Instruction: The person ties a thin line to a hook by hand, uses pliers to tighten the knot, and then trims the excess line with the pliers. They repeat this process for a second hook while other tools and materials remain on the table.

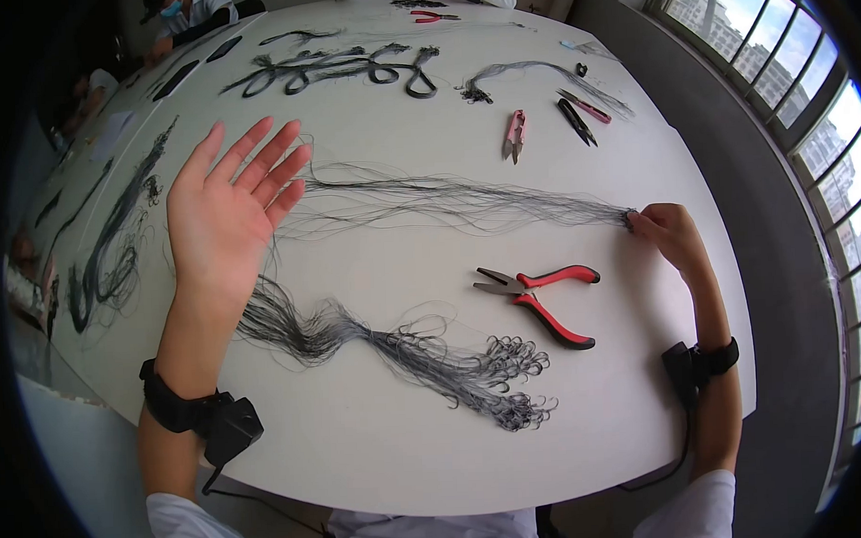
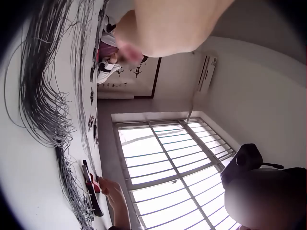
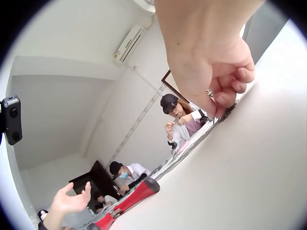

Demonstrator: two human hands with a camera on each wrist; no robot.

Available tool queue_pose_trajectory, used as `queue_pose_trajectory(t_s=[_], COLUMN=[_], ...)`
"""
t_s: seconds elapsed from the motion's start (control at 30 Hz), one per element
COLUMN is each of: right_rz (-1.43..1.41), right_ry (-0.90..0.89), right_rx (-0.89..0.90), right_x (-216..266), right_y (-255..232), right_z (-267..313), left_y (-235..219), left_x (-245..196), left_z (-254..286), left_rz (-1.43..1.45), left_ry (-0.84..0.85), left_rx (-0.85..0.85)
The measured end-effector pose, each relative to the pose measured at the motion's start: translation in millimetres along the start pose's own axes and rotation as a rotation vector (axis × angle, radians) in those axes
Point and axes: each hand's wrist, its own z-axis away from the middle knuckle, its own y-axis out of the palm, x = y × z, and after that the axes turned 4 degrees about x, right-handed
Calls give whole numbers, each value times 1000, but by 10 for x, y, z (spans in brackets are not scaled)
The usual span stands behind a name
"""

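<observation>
One long bunch (image 1: 504, 195) of strands, its end pinched by the right hand (image 1: 674, 237), running back toward the left hand (image 1: 234, 209), which is palm up with fingers spread apart. One hooked bunch (image 1: 395, 351) on the bench (image 1: 409, 469), nearer the wearer than the left hand. One red pliers (image 1: 525, 289) left of the right hand. One wall frame (image 2: 144, 79) has writing, too blurry to read tbh.

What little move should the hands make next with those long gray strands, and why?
Maybe the left hand should gently gather the long strands: it's open, they spread loosely near it, and the right hand pinches their far end.
</observation>
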Motion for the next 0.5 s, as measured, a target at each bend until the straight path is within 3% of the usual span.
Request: queue_pose_trajectory(t_s=[0.07,0.13,0.2,0.3,0.33,0.4,0.5], right_rz=[17,23,31,-106,-107,-96,-45], right_ry=[18,-69,-161,-472,-542,-805,-874], right_rx=[-43,-99,-165,27,138,196,358], right_x=[-19,-32,83,687,830,963,1075], right_y=[4,36,64,146,183,337,365], right_z=[-4,-2,45,403,515,649,785], left_y=[33,188,278,417,448,510,541], left_x=[48,130,186,340,385,456,529], left_z=[60,164,223,340,367,401,406], left_rz=[-314,-351,-605,-779,-783,-1085,-1254], left_ry=[-109,-141,-261,-388,-386,-236,-132], left_rx=[108,122,472,687,688,868,931])
